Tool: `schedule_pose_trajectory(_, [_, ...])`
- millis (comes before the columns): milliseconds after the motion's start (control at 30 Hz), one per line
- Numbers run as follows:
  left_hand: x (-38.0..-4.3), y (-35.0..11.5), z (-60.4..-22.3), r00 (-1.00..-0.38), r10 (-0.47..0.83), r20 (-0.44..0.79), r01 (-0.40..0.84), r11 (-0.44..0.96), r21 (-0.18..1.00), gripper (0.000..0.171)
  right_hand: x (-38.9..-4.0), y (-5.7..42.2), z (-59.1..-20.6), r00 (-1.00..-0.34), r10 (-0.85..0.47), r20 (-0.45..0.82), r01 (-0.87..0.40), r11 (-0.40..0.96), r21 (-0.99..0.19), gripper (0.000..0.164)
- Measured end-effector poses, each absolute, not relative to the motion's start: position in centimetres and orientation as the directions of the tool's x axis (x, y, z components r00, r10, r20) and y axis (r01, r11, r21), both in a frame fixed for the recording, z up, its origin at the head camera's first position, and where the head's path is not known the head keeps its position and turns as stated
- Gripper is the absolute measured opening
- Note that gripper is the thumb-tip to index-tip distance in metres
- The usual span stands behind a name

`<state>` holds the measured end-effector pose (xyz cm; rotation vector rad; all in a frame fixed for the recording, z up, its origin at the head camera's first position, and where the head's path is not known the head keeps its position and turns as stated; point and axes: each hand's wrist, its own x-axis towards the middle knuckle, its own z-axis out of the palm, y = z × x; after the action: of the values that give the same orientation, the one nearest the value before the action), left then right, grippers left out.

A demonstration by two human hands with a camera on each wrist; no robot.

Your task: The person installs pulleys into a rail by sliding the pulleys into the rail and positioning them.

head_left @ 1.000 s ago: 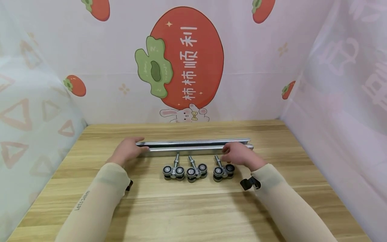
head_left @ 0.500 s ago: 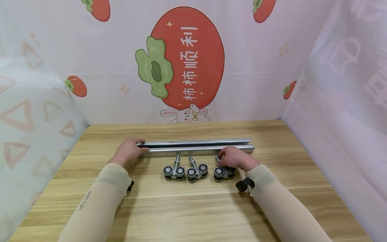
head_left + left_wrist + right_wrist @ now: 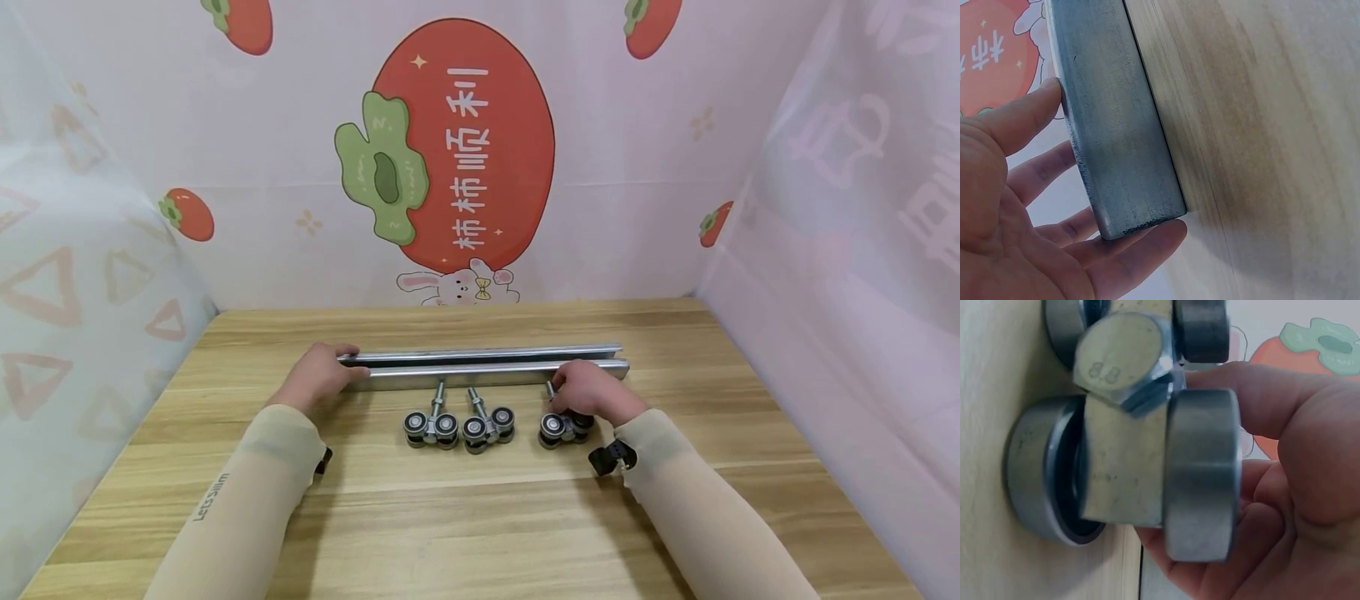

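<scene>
In the head view my left hand (image 3: 318,373) grips the left end of a silver metal channel rail (image 3: 480,377) lying lengthwise on the table. From the left wrist, the thumb presses one edge of the rail (image 3: 1110,119), and several fingers curl round its end. My right hand (image 3: 596,390) holds the rightmost roller trolley (image 3: 564,428), a set of steel wheels with a threaded bolt. Its hex bolt head and wheels fill the right wrist view, where the hand (image 3: 1291,481) partly hides behind the trolley (image 3: 1125,456).
Two more roller trolleys stand in a row, one on the left (image 3: 431,427) and one in the middle (image 3: 487,427), bolts pointing toward the rail. All rest on a wooden table (image 3: 450,525) enclosed by printed cloth at the back and both sides.
My right hand has moved left onto the rightmost roller trolley and taken hold of it. Hand and trolley have since shifted slightly right. The left hand and the rail stay put.
</scene>
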<state>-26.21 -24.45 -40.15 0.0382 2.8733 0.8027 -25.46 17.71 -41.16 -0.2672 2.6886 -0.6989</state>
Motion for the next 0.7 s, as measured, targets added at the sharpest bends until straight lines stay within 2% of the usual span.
schedule_pose_trajectory(300, [-26.57, -24.77, -40.58, -0.988, 0.098, -0.123, 0.025, 0.869, 0.494, 0.06, -25.7, 18.36, -41.3, -0.919, -0.25, -0.305, -0.089, 0.885, -0.457, 0.023])
schedule_pose_trajectory(467, [-26.62, -24.88, -40.65, -0.984, 0.107, -0.139, 0.025, 0.87, 0.493, 0.061, -25.6, 18.5, -41.46, -0.917, -0.253, -0.309, -0.079, 0.873, -0.482, 0.009])
schedule_pose_trajectory(600, [-26.59, -24.88, -40.6, -0.982, 0.103, -0.156, 0.012, 0.869, 0.495, 0.062, -25.36, 18.7, -41.36, -0.917, -0.276, -0.289, -0.096, 0.854, -0.512, 0.029])
schedule_pose_trajectory(700, [-26.57, -24.9, -40.51, -0.982, 0.1, -0.159, 0.007, 0.866, 0.5, 0.063, -25.19, 18.79, -41.16, -0.922, -0.278, -0.268, -0.101, 0.843, -0.529, 0.038])
